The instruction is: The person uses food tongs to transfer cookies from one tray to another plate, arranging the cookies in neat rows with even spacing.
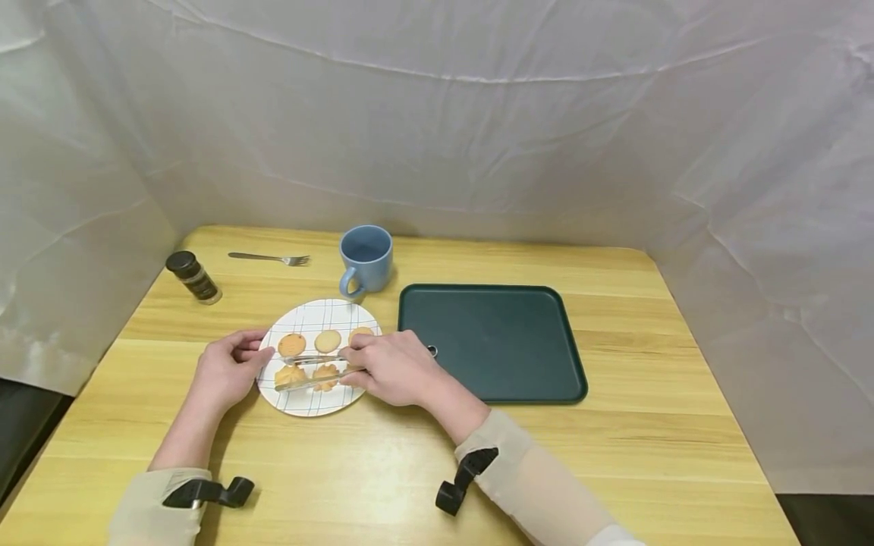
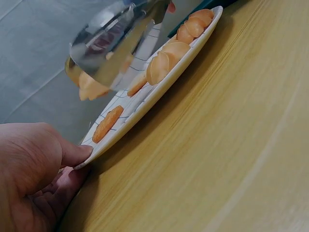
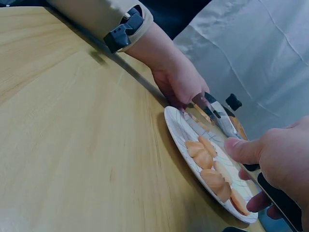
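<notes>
My left hand [image 1: 228, 371] pinches the left rim of a white checked plate [image 1: 310, 406], thumb on top in the left wrist view. Metal tongs [image 1: 310, 383] are held in my right hand [image 1: 396, 368], reaching leftward over the plate. A scalloped cookie [image 2: 89, 87] sits between the tong ends and appears raised above the plate in the left wrist view. Another scalloped cookie [image 1: 325, 377] lies to its right. Behind them are a reddish round cookie [image 1: 292, 345], a pale round cookie [image 1: 328, 341] and a third one [image 1: 360, 334], partly covered by my right hand.
A dark green tray [image 1: 505, 341] lies right of the plate, with a small ring-like end [image 1: 432, 351] showing beside my right hand. Behind the plate stand a blue mug [image 1: 369, 262] and a fork [image 1: 269, 258]. A black-capped spice jar [image 1: 194, 278] lies far left.
</notes>
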A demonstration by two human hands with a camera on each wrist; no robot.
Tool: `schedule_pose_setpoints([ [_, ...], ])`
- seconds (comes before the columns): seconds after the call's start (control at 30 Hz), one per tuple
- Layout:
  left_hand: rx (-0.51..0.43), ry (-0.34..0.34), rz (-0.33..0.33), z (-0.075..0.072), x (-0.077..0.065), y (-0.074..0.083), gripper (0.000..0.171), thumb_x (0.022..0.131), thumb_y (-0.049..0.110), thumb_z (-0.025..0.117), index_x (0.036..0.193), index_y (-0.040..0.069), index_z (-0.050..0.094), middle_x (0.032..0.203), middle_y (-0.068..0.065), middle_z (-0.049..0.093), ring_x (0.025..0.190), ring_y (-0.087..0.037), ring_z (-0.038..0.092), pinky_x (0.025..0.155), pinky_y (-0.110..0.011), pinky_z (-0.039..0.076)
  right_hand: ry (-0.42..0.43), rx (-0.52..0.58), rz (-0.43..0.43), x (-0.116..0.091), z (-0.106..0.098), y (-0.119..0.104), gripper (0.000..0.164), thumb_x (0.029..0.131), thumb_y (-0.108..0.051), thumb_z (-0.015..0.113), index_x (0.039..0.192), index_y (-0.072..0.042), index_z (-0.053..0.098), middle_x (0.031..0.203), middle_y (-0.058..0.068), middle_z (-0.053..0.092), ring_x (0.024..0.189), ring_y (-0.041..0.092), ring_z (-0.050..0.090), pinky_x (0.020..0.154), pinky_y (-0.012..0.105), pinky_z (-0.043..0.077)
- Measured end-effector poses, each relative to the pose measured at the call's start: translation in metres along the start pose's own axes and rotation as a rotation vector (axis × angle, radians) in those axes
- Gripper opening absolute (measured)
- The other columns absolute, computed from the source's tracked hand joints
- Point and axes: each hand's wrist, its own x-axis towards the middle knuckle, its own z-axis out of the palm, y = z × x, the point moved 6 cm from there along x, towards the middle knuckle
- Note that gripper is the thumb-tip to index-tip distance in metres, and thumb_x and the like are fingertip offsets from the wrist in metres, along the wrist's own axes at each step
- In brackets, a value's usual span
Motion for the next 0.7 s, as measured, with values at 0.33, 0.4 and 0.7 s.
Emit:
schedule_pose_setpoints([
  [0.33,0.004,0.008,0.016,0.0,-0.001,0.0,0.041,0.104,0.023,0.069,0.136,-0.001,0.067,0.115,-0.017,0.068,0.099,-0.025,0.059,0.073,-0.019,0.045,-0.018,-0.012,0.038,0.004,0.006,-0.003,0.036,0.105,-0.053,0.061,0.127,-0.027,0.072,0.109,-0.011,0.059,0.065,0.013,0.054,0.051,0.03,0.039],
  [0.4,0.002,0.009,0.019,0.0,-0.001,0.0,0.041,0.104,0.023,0.069,0.136,-0.001,0.067,0.114,-0.017,0.068,0.099,-0.025,0.059,0.074,-0.019,0.045,-0.024,-0.009,0.053,0.005,0.006,-0.003,0.04,0.105,-0.053,0.062,0.133,-0.026,0.071,0.111,-0.01,0.061,0.067,0.014,0.056,0.051,0.03,0.04],
  [0.7,0.001,0.012,0.019,0.0,-0.001,0.0,0.04,0.104,0.022,0.069,0.136,-0.002,0.067,0.114,-0.017,0.068,0.099,-0.025,0.059,0.073,-0.018,0.046,0.031,0.04,0.095,-0.007,-0.007,0.003,0.05,0.104,-0.056,0.061,0.144,-0.025,0.066,0.13,-0.008,0.065,0.085,0.014,0.068,0.059,0.03,0.047],
])
